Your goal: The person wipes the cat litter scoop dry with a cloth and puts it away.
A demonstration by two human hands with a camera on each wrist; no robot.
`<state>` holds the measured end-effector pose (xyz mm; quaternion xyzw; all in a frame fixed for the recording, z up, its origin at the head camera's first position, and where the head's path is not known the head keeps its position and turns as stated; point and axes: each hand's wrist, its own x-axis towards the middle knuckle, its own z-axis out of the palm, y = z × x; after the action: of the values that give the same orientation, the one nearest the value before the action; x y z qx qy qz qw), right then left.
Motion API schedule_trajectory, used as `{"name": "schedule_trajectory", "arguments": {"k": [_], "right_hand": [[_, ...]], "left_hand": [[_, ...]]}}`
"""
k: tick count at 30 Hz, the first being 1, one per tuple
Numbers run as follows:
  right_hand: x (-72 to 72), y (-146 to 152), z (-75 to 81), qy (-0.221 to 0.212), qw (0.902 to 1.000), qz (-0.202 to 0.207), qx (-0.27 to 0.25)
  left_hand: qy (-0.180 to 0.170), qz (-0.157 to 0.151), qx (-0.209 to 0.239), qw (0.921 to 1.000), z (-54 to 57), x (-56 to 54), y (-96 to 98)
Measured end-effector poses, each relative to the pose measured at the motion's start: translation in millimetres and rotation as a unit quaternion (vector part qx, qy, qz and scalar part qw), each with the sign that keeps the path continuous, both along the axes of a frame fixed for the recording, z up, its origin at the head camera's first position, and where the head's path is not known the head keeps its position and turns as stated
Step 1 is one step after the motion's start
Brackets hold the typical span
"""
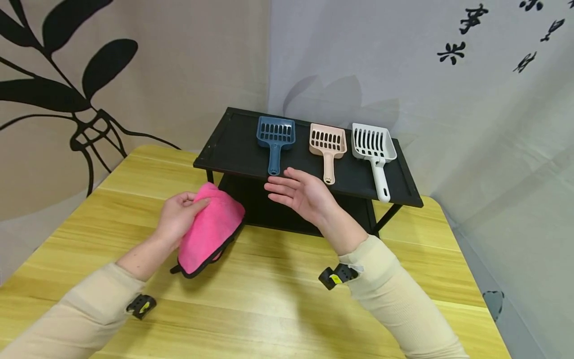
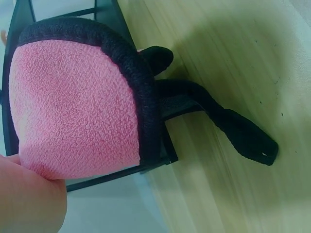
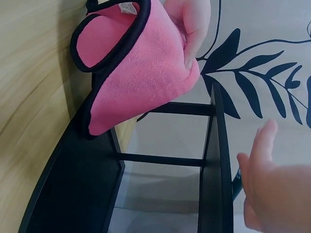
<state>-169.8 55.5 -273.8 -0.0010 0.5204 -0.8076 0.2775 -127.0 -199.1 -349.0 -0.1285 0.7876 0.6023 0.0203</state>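
My left hand (image 1: 179, 217) pinches a folded pink towel (image 1: 213, 224) between thumb and fingers, above the table in front of the rack's left end. Black trim edges the towel, and a black hanging strap (image 2: 238, 131) dangles from it in the left wrist view. My right hand (image 1: 307, 197) is empty, its fingers extended and pointing left. In the head view it overlaps the front edge of the black rack (image 1: 300, 172), just below the handle of a blue litter scoop (image 1: 275, 137). Right of that lie a pink litter scoop (image 1: 329, 144) and a white litter scoop (image 1: 374, 147).
The two-tier rack stands toward the back of a wooden table (image 1: 251, 309), its lower shelf (image 1: 255, 204) close above the tabletop. Behind hangs a pale cloth backdrop (image 1: 202, 60) with black plant drawings and characters. A black strap (image 1: 338, 275) is on my right sleeve.
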Motion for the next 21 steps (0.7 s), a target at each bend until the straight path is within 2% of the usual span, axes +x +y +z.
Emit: {"name": "schedule_trajectory", "arguments": {"k": [5, 10, 16, 21], "right_hand": [[0.6, 1.5, 0.7, 0.012, 0.9996, 0.004, -0.026], [10.2, 8.3, -2.8, 0.022, 0.9995, 0.014, -0.020], [29.6, 21.6, -16.6, 0.036, 0.9971, 0.059, 0.030], [41.7, 37.3, -34.8, 0.024, 0.9964, 0.072, 0.036]], "left_hand": [[-0.003, 0.000, 0.000, 1.0000, 0.0, 0.4, -1.4], [0.004, 0.009, -0.009, 0.9999, 0.9, -0.9, -6.7], [0.019, 0.029, -0.040, 0.9986, 5.3, -1.4, -24.7], [0.033, 0.063, -0.094, 0.9931, 9.0, 0.5, -45.1]]}}
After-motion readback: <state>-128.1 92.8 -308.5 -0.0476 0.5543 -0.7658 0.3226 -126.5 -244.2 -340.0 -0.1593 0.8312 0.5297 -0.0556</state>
